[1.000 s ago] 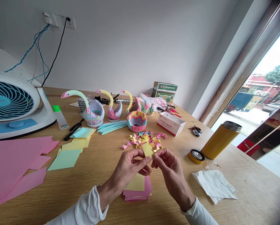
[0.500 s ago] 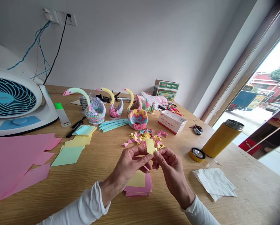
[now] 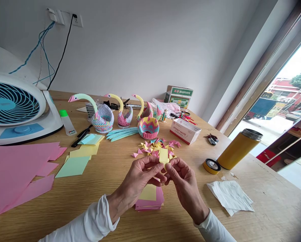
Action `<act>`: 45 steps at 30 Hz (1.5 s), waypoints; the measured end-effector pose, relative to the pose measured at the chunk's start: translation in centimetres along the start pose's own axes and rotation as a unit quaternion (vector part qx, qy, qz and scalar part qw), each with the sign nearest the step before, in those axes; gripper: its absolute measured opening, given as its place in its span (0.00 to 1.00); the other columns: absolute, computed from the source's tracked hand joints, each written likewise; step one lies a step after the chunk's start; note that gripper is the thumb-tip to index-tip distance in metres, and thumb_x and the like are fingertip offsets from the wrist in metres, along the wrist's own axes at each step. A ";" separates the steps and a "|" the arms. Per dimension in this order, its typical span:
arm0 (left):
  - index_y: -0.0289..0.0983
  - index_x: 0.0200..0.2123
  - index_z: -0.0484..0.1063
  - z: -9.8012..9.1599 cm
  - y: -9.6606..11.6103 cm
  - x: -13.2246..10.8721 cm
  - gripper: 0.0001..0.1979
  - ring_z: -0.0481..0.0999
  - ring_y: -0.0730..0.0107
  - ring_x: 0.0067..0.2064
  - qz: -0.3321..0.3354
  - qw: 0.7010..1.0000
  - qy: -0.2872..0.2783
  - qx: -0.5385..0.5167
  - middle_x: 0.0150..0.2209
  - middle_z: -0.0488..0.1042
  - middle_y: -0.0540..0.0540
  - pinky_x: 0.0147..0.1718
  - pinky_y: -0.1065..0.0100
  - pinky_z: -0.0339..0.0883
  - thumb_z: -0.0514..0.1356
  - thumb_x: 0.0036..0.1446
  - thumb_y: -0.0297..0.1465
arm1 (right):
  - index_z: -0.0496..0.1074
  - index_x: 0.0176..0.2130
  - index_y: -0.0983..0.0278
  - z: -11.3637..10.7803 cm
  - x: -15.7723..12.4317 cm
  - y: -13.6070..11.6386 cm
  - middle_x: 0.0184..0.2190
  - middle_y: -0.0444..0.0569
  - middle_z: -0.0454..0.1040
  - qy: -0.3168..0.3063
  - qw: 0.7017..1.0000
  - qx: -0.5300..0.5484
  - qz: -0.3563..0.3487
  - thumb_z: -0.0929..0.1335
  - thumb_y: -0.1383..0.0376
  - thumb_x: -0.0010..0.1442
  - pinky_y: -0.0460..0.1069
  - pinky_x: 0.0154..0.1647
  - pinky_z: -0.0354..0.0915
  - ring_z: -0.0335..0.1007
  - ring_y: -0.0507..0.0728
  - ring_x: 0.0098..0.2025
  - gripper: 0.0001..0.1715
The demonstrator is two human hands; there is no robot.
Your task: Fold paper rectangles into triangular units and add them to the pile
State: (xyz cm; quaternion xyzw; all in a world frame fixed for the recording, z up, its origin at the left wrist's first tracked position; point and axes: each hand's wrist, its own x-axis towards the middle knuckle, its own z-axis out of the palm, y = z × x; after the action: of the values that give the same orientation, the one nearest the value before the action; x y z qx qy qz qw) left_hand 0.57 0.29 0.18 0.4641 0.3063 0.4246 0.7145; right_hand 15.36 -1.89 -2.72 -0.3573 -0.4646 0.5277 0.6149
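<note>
A small folded piece of yellow paper (image 3: 163, 155) stands upright between my fingertips, above the table. My left hand (image 3: 142, 171) pinches its lower left edge with thumb and fingers. On the other side, my right hand (image 3: 182, 173) grips the lower right corner the same way; the fingers partly hide the fold. Just beyond the hands lies a scattered pile of folded paper triangles (image 3: 150, 148) in pink, yellow and blue. Below my hands sits a stack of pink and yellow paper slips (image 3: 150, 198).
Paper swans (image 3: 103, 117), a round paper basket (image 3: 148, 129) and a sticky note box (image 3: 185, 131) stand farther back. Pink sheets (image 3: 16, 171) and a fan (image 3: 16, 104) are at left. A yellow flask (image 3: 237, 149), its lid (image 3: 212, 166) and a tissue (image 3: 231, 196) lie at right.
The yellow paper has turned slightly, from leaning left to standing nearly straight. My fingers have shifted a little on it; both hands stay in about the same place.
</note>
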 end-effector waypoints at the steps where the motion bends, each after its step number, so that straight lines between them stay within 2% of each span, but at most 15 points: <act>1: 0.35 0.36 0.72 0.0 0.0 0.0 0.15 0.76 0.73 0.25 0.001 1.000 -0.001 -0.004 0.23 0.76 0.49 0.24 0.75 0.68 0.68 0.49 0.38 | 0.68 0.32 0.63 0.0 0.0 0.0 0.24 0.42 0.73 -0.004 1.000 -0.004 0.000 0.72 0.58 0.58 0.45 0.25 0.65 0.69 0.49 0.23 0.13; 4: 0.35 0.37 0.72 0.0 -0.1 0.0 0.15 0.76 0.74 0.25 0.008 1.000 -0.002 -0.006 0.24 0.75 0.50 0.25 0.75 0.69 0.67 0.50 0.38 | 0.68 0.32 0.63 0.1 -0.1 -0.3 0.23 0.41 0.70 -0.023 0.999 -0.026 0.001 0.71 0.58 0.58 0.44 0.24 0.62 0.65 0.49 0.23 0.13; 8: 0.35 0.37 0.71 -0.2 0.2 0.1 0.14 0.75 0.74 0.25 0.021 0.999 -0.019 0.026 0.26 0.74 0.51 0.24 0.74 0.70 0.66 0.52 0.38 | 0.70 0.34 0.64 -0.3 -0.1 -0.8 0.28 0.43 0.68 -0.041 0.998 -0.051 -0.001 0.71 0.58 0.59 0.44 0.28 0.62 0.62 0.49 0.27 0.12; 13: 0.34 0.36 0.71 -0.3 0.8 0.0 0.16 0.73 0.76 0.22 0.015 0.995 -0.042 0.092 0.24 0.71 0.52 0.21 0.74 0.68 0.66 0.51 0.40 | 0.71 0.37 0.62 -0.8 0.2 -1.3 0.27 0.43 0.68 0.014 0.999 -0.034 -0.024 0.71 0.58 0.58 0.44 0.27 0.61 0.61 0.50 0.28 0.11; 16: 0.34 0.37 0.69 -0.3 0.9 0.0 0.17 0.72 0.76 0.21 0.014 0.993 -0.041 0.114 0.25 0.71 0.52 0.19 0.74 0.67 0.65 0.52 0.40 | 0.72 0.36 0.62 -0.9 0.3 -1.3 0.27 0.42 0.67 0.021 0.998 -0.031 -0.041 0.73 0.60 0.56 0.44 0.26 0.61 0.61 0.50 0.27 0.10; 23: 0.34 0.38 0.67 -0.3 1.0 -0.1 0.13 0.71 0.77 0.18 0.035 0.990 -0.039 0.129 0.22 0.70 0.54 0.18 0.74 0.65 0.61 0.56 0.38 | 0.75 0.35 0.60 -1.3 0.2 -1.1 0.32 0.45 0.67 -0.040 0.994 -0.057 -0.085 0.71 0.64 0.58 0.45 0.27 0.62 0.61 0.51 0.31 0.03; 26: 0.34 0.38 0.67 -0.4 1.0 -0.1 0.13 0.70 0.78 0.17 0.033 0.992 -0.037 0.118 0.22 0.71 0.54 0.18 0.75 0.65 0.62 0.56 0.37 | 0.76 0.33 0.60 -1.6 0.2 -1.2 0.36 0.47 0.67 -0.061 0.986 -0.101 -0.116 0.70 0.63 0.59 0.46 0.28 0.63 0.63 0.53 0.35 0.04; 36: 0.34 0.36 0.69 -0.8 0.9 0.2 0.14 0.71 0.78 0.19 0.024 0.995 -0.043 0.091 0.20 0.70 0.55 0.17 0.78 0.66 0.65 0.53 0.38 | 0.77 0.35 0.59 -2.3 0.6 -1.5 0.36 0.50 0.69 -0.089 0.959 -0.201 -0.176 0.69 0.65 0.61 0.47 0.30 0.65 0.66 0.56 0.39 0.05; 39: 0.33 0.33 0.69 -0.8 0.9 0.2 0.14 0.68 0.80 0.16 0.026 0.992 -0.034 0.120 0.17 0.68 0.55 0.15 0.78 0.63 0.64 0.53 0.39 | 0.77 0.35 0.59 -2.4 0.5 -1.7 0.37 0.49 0.69 -0.102 0.944 -0.242 -0.200 0.68 0.68 0.61 0.48 0.36 0.66 0.67 0.55 0.40 0.07; 42: 0.33 0.32 0.68 -0.8 1.0 0.2 0.14 0.67 0.81 0.15 0.047 0.988 -0.028 0.146 0.19 0.68 0.55 0.15 0.78 0.62 0.64 0.53 0.39 | 0.77 0.38 0.58 -2.6 0.4 -2.2 0.42 0.50 0.71 -0.137 0.943 -0.251 -0.167 0.67 0.68 0.62 0.50 0.42 0.66 0.67 0.58 0.45 0.08; 45: 0.33 0.33 0.69 -0.7 1.1 0.2 0.13 0.68 0.81 0.16 0.062 0.983 -0.034 0.168 0.21 0.68 0.55 0.17 0.78 0.64 0.63 0.54 0.38 | 0.74 0.45 0.58 -2.6 0.2 -2.4 0.44 0.50 0.72 -0.134 0.966 -0.198 -0.095 0.66 0.63 0.64 0.50 0.39 0.68 0.68 0.57 0.44 0.10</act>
State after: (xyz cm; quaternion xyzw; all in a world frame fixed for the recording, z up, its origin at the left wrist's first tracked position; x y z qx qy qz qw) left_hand -0.25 1.02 0.88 0.6100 0.3198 0.3948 0.6081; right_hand 18.59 -2.00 -1.27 -0.3523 -0.6695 0.4077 0.5114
